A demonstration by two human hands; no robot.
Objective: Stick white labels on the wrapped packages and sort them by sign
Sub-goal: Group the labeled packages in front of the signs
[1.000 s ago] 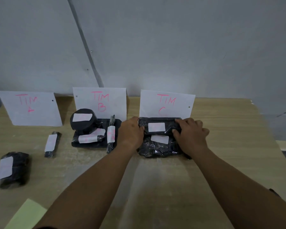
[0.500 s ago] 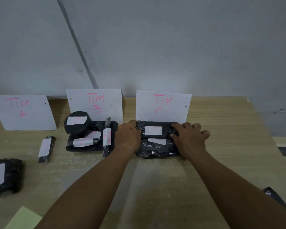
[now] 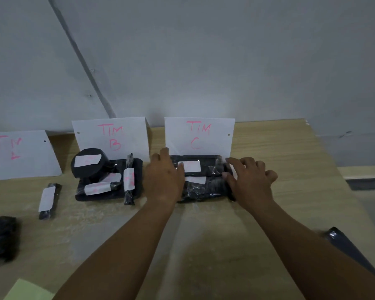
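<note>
Two black wrapped packages are stacked in front of the TIM C sign [image 3: 198, 135]. The top package [image 3: 210, 167] carries a white label [image 3: 191, 166], and so does the lower package [image 3: 206, 189]. My left hand [image 3: 164, 176] presses on the top package's left end, thumb on the label's edge. My right hand [image 3: 249, 180] pinches its right end between thumb and index finger, the other fingers spread. Several labelled packages, among them a round one [image 3: 89, 163], lie before the TIM B sign [image 3: 110, 137].
A third sign [image 3: 20, 154] leans on the wall at the left, with a slim labelled package [image 3: 48, 200] before it and a bulky one [image 3: 0, 237] nearer me. A pale green sheet [image 3: 26, 291] lies at the front left. A dark wrapped item [image 3: 346, 245] sits at the table's right edge.
The view has swung right and up. Both hands stay at the ends of the top package by the TIM C sign, and my right hand's fingers have spread wider.
</note>
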